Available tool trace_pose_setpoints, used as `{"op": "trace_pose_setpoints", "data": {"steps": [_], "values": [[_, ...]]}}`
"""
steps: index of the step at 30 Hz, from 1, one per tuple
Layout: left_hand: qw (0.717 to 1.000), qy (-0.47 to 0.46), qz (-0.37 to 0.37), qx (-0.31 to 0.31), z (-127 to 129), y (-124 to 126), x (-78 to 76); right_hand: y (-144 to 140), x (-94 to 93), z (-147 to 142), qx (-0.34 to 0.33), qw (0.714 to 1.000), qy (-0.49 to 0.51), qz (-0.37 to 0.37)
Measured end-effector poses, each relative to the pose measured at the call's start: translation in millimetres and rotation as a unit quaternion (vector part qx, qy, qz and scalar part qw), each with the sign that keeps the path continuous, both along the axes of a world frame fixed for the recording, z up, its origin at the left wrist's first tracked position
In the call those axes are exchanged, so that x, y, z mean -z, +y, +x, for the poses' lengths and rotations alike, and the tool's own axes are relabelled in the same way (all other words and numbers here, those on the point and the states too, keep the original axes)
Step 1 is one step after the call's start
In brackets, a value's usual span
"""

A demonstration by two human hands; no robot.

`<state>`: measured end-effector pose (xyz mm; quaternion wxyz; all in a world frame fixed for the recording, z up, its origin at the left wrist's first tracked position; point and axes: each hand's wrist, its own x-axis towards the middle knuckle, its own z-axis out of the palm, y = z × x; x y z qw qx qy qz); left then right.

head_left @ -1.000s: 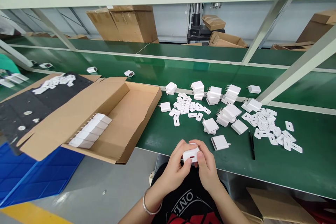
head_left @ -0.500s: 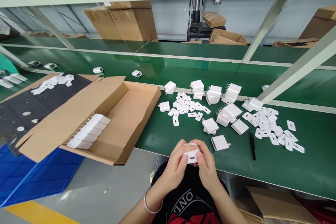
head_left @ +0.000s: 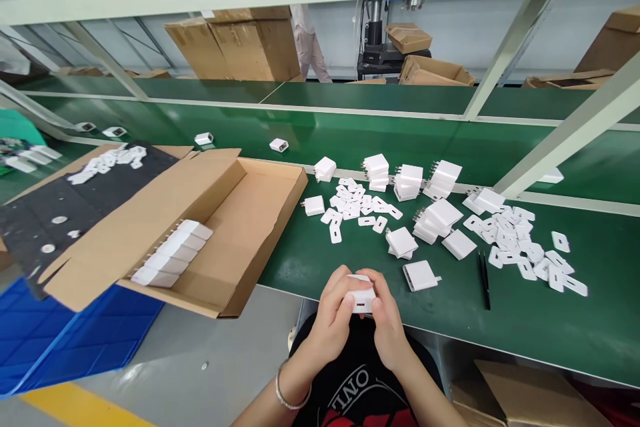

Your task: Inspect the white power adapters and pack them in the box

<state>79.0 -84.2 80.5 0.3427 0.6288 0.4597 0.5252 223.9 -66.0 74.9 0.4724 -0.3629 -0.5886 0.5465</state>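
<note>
Close to my body, at the table's front edge, a white USB charger (head_left: pixel 362 302) is held between both hands, its port end facing me. My left hand (head_left: pixel 331 319) is closed round its left side, thumb on the port end. My right hand (head_left: pixel 390 323) grips the right side. Just beyond lies a single white charger (head_left: pixel 421 275), and behind it stand small stacks of chargers (head_left: pixel 438 219). Loose white cover plates form one pile (head_left: pixel 510 240) on the right and another (head_left: pixel 353 197) in the middle. Black tweezers (head_left: pixel 484 280) lie at the right.
An open cardboard box (head_left: pixel 280 213) at the left has a row of chargers (head_left: pixel 173 253) inside. Chargers (head_left: pixel 279 145) sit spaced along the green strip (head_left: pixel 345 137) behind. A slanting frame post (head_left: pixel 565 130) stands at the right. A blue crate (head_left: pixel 75 340) is at lower left.
The chargers on the rear strip have shifted right. A person's legs now show beyond the far boxes. Both hands keep hold of the charger, with little movement.
</note>
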Motion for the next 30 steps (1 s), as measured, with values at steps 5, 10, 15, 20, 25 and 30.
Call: {"op": "trace_pose_setpoints", "data": {"steps": [5, 10, 15, 20, 25, 30], "values": [[1.0, 0.014, 0.026, 0.001, 4, 1, 4.5, -1, 3.3, -1, 0.033, 0.999, -0.015, 0.009], [0.998, 0.017, 0.06, -0.002, 3, 4, 7.5, -1, 4.5, -4, 0.036, 0.999, -0.002, 0.027], [0.997, 0.03, 0.066, -0.004, 1, 5, 8.7, -2, 8.2, -6, 0.063, 0.997, -0.004, 0.052], [0.997, -0.061, -0.036, 0.014, 5, -1, 7.0, -1, 11.3, -3, 0.079, 0.994, -0.004, 0.077], [0.949, -0.218, -0.228, -0.013, 14, -7, 3.4, 4, 0.4, -1, 0.112, 0.976, -0.065, 0.173], [0.932, -0.259, -0.248, -0.054, 13, -6, -8.0, 12, -12.4, -4, 0.082, 0.941, -0.227, 0.237]]}}
